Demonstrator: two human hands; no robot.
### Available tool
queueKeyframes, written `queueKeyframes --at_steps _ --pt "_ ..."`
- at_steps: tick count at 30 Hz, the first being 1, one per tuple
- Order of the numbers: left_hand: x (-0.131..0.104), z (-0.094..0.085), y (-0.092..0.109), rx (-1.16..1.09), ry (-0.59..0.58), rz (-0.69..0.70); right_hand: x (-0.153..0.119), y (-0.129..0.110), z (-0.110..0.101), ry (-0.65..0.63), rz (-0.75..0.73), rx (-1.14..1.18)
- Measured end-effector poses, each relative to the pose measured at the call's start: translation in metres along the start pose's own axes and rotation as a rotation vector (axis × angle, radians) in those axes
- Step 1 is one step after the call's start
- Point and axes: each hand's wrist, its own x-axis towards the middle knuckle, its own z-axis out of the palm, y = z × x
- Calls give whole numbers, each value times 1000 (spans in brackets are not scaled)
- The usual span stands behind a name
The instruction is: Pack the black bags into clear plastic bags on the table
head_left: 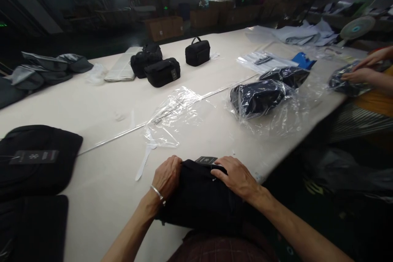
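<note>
The black fabric bag [202, 200] sits at lower centre of frame, left hand [166, 175] gripping its upper-left corner, right hand [237, 177] clasping its top edge beside the printed hangtag [205, 160]; even, light tension should keep both uncreased.

The person's bare left hand [168, 176] and right hand [238, 176] lead to bare forearms. A slim, shiny silver-toned bracelet [157, 193] with a small rounded end circles the left wrist. A dark maroon garment [221, 249] shows faint checked lines.
</note>
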Motion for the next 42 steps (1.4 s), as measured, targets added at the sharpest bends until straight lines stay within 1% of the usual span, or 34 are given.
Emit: queueKeyframes --at_steps 2,3,4,7,10,12,14,16,17,21,23,24,26,28,30,32,33,34,36,37,38,39,40,42 --pt "-4 2 1 -1 25 1 -7 -6 -1 131 -39 -6" --pt "-6 2 2 -6 38 1 -12 -9 -1 155 -48 11" --pt "-9 2 3 -22 54 6 -15 -12 -2 142 -42 32" --pt "-16 3 4 -124 123 46 -24 -19 -8 -16 70 47" --pt "-20 3 5 -191 205 83 -22 -24 -14 -180 192 59" --pt "-21 3 5 -209 247 94 -17 -27 -16 -291 219 91" --pt "-19 2 5 -245 258 111 -11 -27 -14 -362 227 94" --pt "-15 -1 3 -276 203 125 -5 -25 -10 -365 242 73" --pt "-11 -3 2 -283 140 126 -3 -24 -7 -348 252 65" --pt "11 -11 -4 -260 -231 146 -1 -14 3 -279 260 80" --pt "23 -12 -6 -233 -359 185 -1 -11 5 -260 245 90" --pt "27 -12 -6 -212 -388 207 -2 -11 5 -248 233 93" --pt "33 -9 -5 -156 -394 250 -2 -10 7 -215 214 100" --pt "33 -5 -2 -80 -340 260 -3 -10 10 -181 210 112" --pt "30 -2 1 -36 -255 245 -4 -10 10 -152 216 138" --pt "28 1 1 -95 -201 233 -6 -9 6 -137 225 206" --pt "28 1 0 -163 -214 217 -6 -7 2 -144 229 270" --pt "29 2 -3 -241 -262 183 -7 -5 -3 -163 236 356" --pt "33 -1 -9 -401 -411 66 -7 2 -13 -208 269 577" --pt "36 -4 -14 -473 -480 3 -7 7 -18 -209 301 688" --pt "40 -8 -18 -545 -534 -43 -6 13 -21 -182 342 768" --pt "43 -12 -23 -621 -578 -60 -5 19 -22 -129 386 797" --pt "46 -16 -27 -703 -617 -50 -3 25 -21 -63 424 770" --pt "50 -22 -33 -836 -689 -2 0 35 -13 48 449 603"
